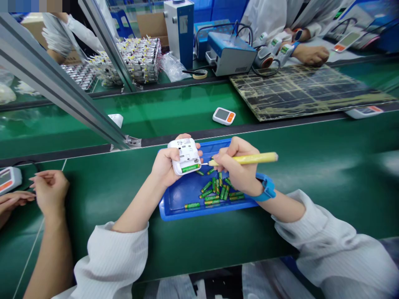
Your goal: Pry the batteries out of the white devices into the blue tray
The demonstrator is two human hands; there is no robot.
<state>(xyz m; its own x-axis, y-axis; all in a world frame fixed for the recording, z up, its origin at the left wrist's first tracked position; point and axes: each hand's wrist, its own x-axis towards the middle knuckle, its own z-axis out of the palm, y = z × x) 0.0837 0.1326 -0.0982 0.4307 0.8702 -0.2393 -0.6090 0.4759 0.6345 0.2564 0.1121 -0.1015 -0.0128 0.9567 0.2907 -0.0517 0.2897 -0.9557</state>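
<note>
My left hand (165, 166) grips a white blood pressure monitor (183, 154) turned underside up, over a blue plastic tray (176, 197). A green AA-size battery (190, 167) lies in the monitor's open battery compartment. My right hand (237, 168) holds a yellow-handled tool (249, 158), and its thin metal tip reaches to the battery's end. Several loose green batteries (216, 191) lie scattered in the tray beneath my hands. A blue wristband (265, 187) circles my right wrist.
A green conveyor bench runs crosswise. At left, a co-worker's hands (50, 193) are near a white monitor (9, 180). Another monitor (223, 116) sits beyond an aluminium frame post (62, 91). Farther back are a blue-and-grey machine (230, 54), a dark mat (305, 91) and another co-worker's hand (311, 55).
</note>
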